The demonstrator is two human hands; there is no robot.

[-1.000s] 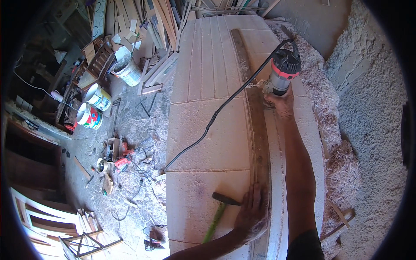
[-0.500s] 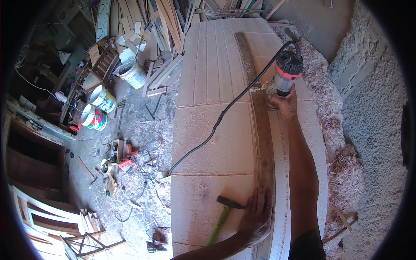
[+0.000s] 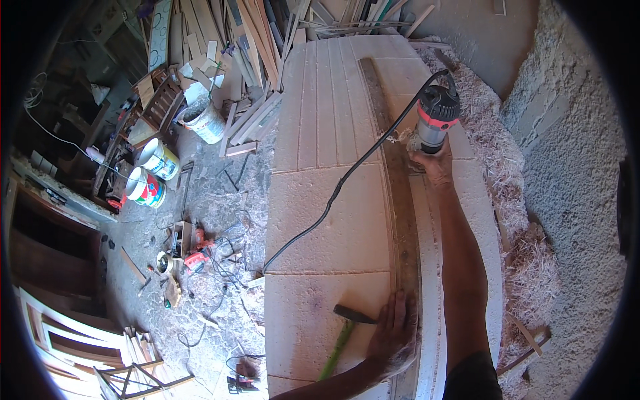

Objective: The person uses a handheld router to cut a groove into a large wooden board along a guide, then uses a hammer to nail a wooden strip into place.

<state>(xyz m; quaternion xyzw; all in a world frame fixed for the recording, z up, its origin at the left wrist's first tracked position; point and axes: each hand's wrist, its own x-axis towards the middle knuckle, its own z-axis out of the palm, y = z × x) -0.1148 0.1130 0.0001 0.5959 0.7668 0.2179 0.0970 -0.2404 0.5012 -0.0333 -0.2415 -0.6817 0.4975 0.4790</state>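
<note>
My right hand [image 3: 435, 165] is wrapped round the lower body of a red, black and grey handheld router [image 3: 438, 115], which stands upright on a large pale wooden panel [image 3: 327, 220]. Along the panel runs a long brown wooden strip [image 3: 403, 227], and the router sits against its right side. Grooves line the panel's surface. Flat on the near part of the strip lies my left hand [image 3: 395, 337], fingers stretched forward. Just left of it rests a hammer [image 3: 341, 337] with a dark head and a green handle. The router's bit is hidden.
The router's black cord [image 3: 333, 197] loops across the panel. Wood shavings [image 3: 497, 160] are heaped between panel and rough wall [image 3: 573, 180]. On the left floor are buckets [image 3: 159, 159], red power tools [image 3: 197, 259] and tangled cords. Timber offcuts [image 3: 257, 33] lean at the back.
The whole view has shifted slightly, the far end of the panel appearing a little lower. Router and both hands keep about the same places on the panel and strip.
</note>
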